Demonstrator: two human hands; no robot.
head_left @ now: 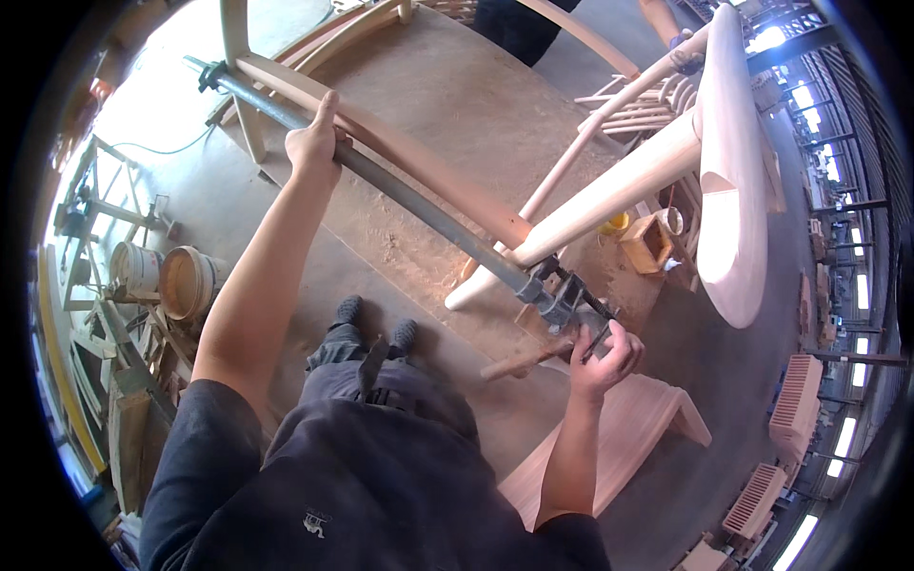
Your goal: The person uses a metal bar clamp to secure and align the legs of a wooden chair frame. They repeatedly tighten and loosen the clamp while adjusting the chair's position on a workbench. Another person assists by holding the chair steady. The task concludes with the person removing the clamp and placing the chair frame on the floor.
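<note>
Left hand grips pipe; right hand, clamp handle

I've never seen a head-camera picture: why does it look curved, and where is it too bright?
Head view: the fisheye lens bends straight edges near the rim; glare bleaches the upper left; bright strips line the right; the bar clamp reads fairly clearly.

Strong white light floods the top left, so things there look washed out. Long white strips of light glow on the right. The smooth, pale, curved wooden piece shines. The flat grey floor looks darker nearby. Dark metal roof bars bend and look fuzzy near the black round edge.
</note>
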